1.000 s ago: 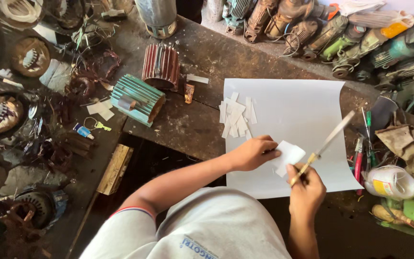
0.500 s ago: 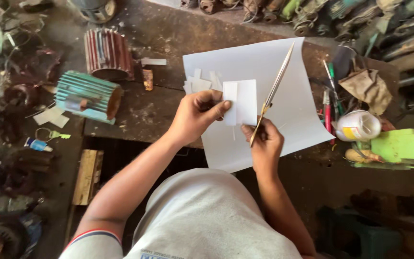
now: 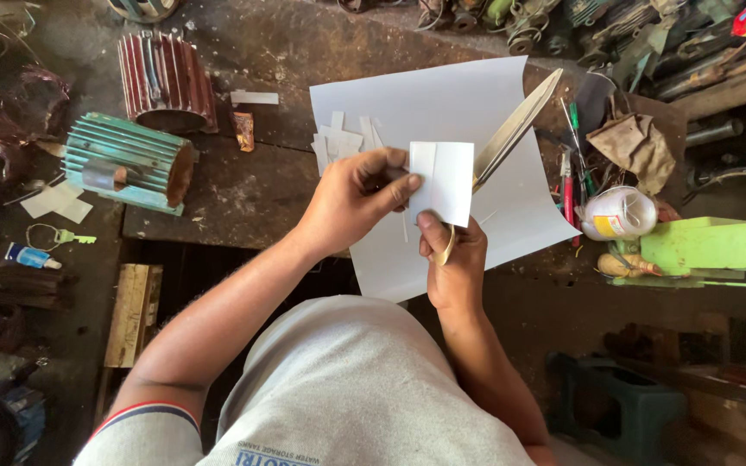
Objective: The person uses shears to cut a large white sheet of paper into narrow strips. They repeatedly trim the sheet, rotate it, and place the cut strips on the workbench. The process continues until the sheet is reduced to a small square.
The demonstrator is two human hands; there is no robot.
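I pinch a small white paper rectangle in my left hand, my right hand clenching long steel scissors, mid-cut; next, close the blades squarely.

Soft daylight falls from above, even and fairly bright; the white sheet glares slightly, nearly washed out; shadow deepens under the bench; the centre is sharp, while the corners bend and blur a little.
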